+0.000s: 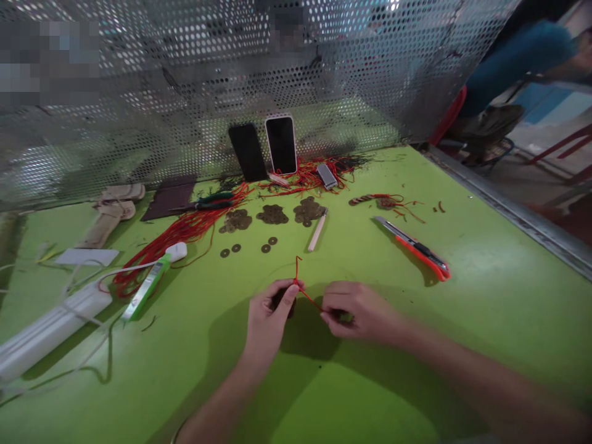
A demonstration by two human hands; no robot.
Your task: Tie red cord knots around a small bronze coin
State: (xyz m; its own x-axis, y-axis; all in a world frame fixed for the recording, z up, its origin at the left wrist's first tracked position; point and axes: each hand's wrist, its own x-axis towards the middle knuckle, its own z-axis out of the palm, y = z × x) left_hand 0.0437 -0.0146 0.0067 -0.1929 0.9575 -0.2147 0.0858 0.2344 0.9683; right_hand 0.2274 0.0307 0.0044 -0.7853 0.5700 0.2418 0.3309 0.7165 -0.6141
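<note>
Above the green tabletop, my left hand (276,308) pinches a red cord (309,297) between thumb and index finger. A short bent end of the cord stands up over the thumb. My right hand (354,309) is closed on the same cord, which runs slanting between the two hands. Something dark shows behind the left fingers, too hidden to name. Beyond the hands lie piles of holed coins (272,214), with a few single coins (266,248) in front. A thin pale-handled tool (317,231) lies by the right pile.
An orange box cutter (414,246) lies at right, near strung coins (363,199). Left are a red cord bundle (169,250), pliers (210,202), a white power strip (55,330) and a green-white strip (147,288). Two phones (281,145) lean on a perforated metal screen (203,74). A person sits far right.
</note>
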